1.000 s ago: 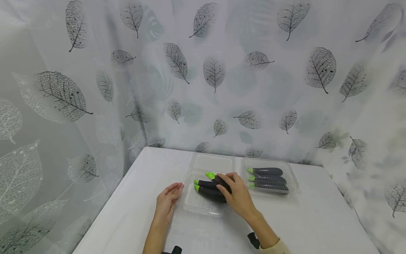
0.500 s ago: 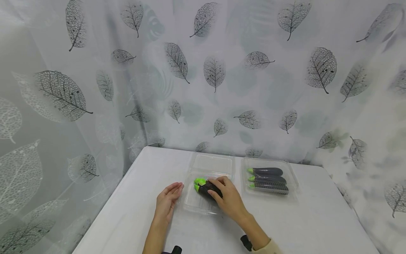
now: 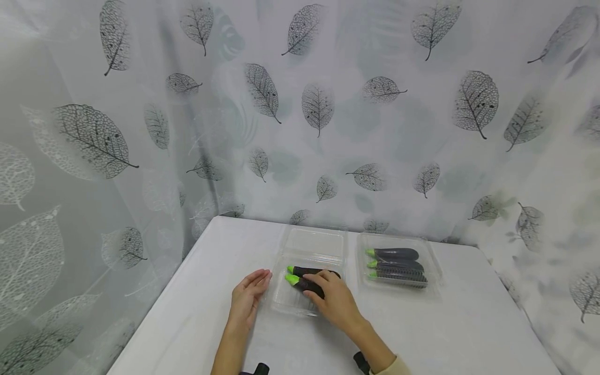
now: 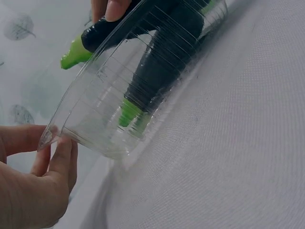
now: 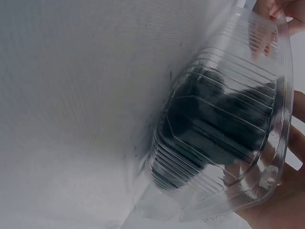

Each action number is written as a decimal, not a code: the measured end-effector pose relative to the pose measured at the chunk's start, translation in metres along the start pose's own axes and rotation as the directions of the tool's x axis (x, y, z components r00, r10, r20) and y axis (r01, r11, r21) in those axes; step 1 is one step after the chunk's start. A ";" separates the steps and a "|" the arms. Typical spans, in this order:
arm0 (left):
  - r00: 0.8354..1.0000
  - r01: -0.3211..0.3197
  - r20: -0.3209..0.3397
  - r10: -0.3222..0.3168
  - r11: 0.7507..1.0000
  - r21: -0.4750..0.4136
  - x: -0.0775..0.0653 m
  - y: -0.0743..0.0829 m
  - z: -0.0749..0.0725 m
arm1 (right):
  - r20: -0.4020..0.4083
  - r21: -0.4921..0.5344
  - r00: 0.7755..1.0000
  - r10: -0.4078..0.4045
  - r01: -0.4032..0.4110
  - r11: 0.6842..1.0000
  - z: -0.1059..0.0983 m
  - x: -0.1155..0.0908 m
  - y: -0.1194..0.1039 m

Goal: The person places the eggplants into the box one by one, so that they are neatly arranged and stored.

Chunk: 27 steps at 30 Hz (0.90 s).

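My left hand pinches the left rim of an open clear plastic clamshell box; in the left wrist view, the thumb and fingers meet on its corner. With curled fingers and thumb, my right hand holds a dark eggplant with a bright green stem end over the front part of the box. In the left wrist view the held eggplant is tilted, its green end above the rim. A second eggplant lies behind it. Below, another eggplant shows through the ribbed wall.
Right of this box stands a second clear plastic box with three eggplants side by side. The first box's lid lies folded back toward the leaf-patterned curtain. A white cloth covers the table.
My right hand has brought its eggplant from the back of the box toward the front, over the front eggplant. The back eggplant shows again. My left hand stays at the rim.
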<state>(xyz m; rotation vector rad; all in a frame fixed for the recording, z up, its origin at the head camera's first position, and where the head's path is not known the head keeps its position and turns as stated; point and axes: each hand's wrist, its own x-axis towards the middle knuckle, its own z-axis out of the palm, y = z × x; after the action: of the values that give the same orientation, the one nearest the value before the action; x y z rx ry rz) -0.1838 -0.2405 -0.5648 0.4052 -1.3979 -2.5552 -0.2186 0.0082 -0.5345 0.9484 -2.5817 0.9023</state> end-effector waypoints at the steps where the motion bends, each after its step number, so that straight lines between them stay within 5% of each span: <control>1: 1.000 -0.001 0.002 0.001 1.000 0.003 0.000 0.000 0.000 | 0.006 -0.003 1.000 0.009 -0.009 1.000 0.000 0.000 -0.001; 8: 1.000 0.001 -0.004 -0.001 1.000 0.003 0.000 -0.001 0.000 | 0.056 -0.017 0.997 0.058 -0.057 0.998 0.006 0.001 -0.001; 27: 1.000 0.003 0.007 -0.003 1.000 0.000 0.000 -0.001 -0.001 | 0.126 -0.080 0.992 0.017 -0.007 0.997 0.015 0.000 0.006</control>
<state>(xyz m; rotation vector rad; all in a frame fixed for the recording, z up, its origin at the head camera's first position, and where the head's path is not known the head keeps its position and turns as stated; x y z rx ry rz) -0.1839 -0.2406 -0.5664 0.3985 -1.4010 -2.5618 -0.2232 0.0023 -0.5490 0.9995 -2.7089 0.7595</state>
